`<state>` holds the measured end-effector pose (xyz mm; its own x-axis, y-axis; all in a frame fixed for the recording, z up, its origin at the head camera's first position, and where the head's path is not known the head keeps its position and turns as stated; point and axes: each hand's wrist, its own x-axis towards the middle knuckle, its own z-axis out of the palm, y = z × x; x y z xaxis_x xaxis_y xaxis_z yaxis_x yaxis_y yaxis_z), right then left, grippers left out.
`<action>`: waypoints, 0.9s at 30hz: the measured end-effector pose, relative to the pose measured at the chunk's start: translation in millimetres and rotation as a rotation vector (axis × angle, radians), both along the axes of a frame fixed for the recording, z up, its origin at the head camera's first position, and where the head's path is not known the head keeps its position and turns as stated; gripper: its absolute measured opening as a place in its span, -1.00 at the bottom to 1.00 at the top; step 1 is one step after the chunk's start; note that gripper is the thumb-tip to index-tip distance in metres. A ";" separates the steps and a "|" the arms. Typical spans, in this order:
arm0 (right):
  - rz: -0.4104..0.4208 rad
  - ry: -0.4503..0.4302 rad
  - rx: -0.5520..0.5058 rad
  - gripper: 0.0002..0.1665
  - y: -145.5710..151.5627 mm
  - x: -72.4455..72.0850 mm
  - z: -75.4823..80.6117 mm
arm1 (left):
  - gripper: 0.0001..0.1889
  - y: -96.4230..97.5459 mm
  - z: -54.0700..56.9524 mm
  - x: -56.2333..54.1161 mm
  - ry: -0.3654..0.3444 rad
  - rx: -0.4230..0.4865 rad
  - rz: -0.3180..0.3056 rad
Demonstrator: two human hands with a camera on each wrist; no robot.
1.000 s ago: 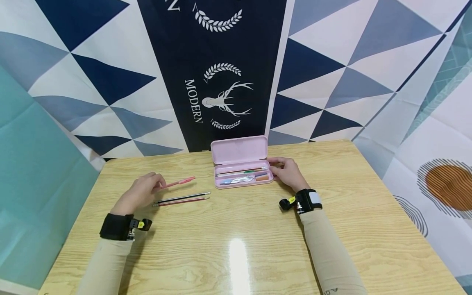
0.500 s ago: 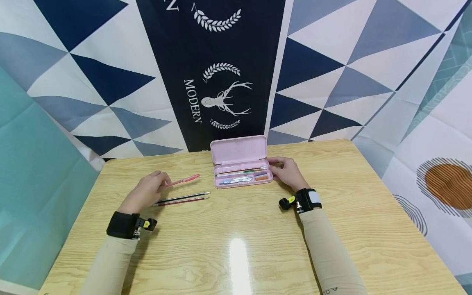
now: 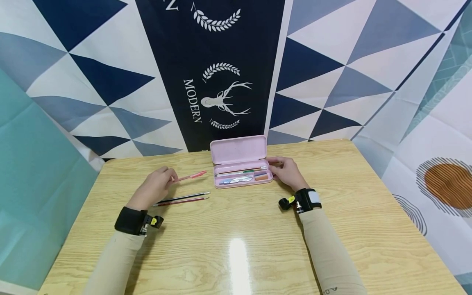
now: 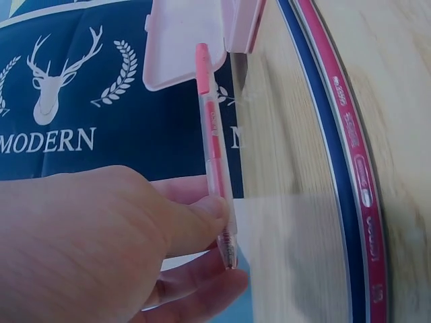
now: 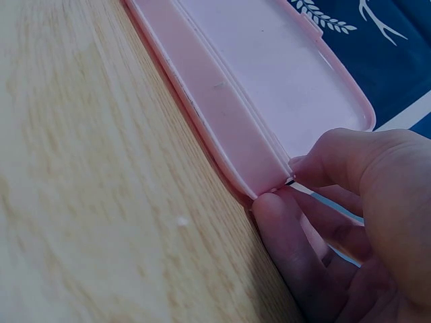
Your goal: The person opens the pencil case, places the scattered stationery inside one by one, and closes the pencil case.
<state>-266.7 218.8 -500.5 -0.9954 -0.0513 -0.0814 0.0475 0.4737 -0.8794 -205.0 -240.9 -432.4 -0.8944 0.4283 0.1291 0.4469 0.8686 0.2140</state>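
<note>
My left hand (image 3: pixel 155 186) pinches a pink pen (image 3: pixel 195 175) with a clear barrel between thumb and fingers. In the left wrist view the pen (image 4: pixel 214 134) points its pink end toward the case. The pink pencil case (image 3: pixel 239 150) stands with its lid up at the back of the table. Inside its tray lie several pencils (image 3: pixel 241 171), a whitish-blue slim item (image 3: pixel 237 180) and an orange-brown block (image 3: pixel 262 177). At the case's right end my right hand (image 3: pixel 289 174) grips the corner, thumb on the rim and a finger low on the end wall.
On the wooden table (image 3: pixel 199 246), a dark pencil (image 3: pixel 184 197) and a red pencil (image 3: pixel 186 201) lie side by side just right of my left hand. A patterned cloth (image 3: pixel 228 49) hangs right behind the table's back edge.
My left hand has moved right with the pink pen, whose tip now comes close to the case's left end. The right hand and case have stayed put.
</note>
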 end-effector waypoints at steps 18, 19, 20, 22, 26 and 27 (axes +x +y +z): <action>0.003 0.004 -0.005 -0.51 -1.3 2.1 3.3 | -0.80 28.3 -8.0 -16.6 0.102 0.081 -0.051; 0.002 0.003 -0.004 -0.51 -1.1 2.2 3.4 | -0.81 31.6 -5.2 -15.6 0.092 0.075 -0.044; 0.001 0.002 -0.002 -0.51 -1.0 2.3 3.6 | -0.82 34.9 -2.6 -14.6 0.082 0.066 -0.036; 0.001 -0.001 -0.002 -0.52 -1.0 2.5 3.4 | -0.82 40.3 0.3 -13.8 0.077 0.045 -0.026; 0.005 0.000 -0.003 -0.52 -0.7 1.8 3.1 | -0.84 47.5 -0.6 -17.1 0.076 0.031 -0.029; 0.006 0.001 -0.004 -0.52 -0.8 1.5 2.9 | -0.84 42.3 -17.0 -29.7 0.091 0.039 -0.045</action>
<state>-265.1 218.0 -497.6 -0.9951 -0.0576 -0.0806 0.0442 0.4703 -0.8814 -234.7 -198.6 -449.4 -0.8581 0.4607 0.2266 0.5043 0.8391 0.2039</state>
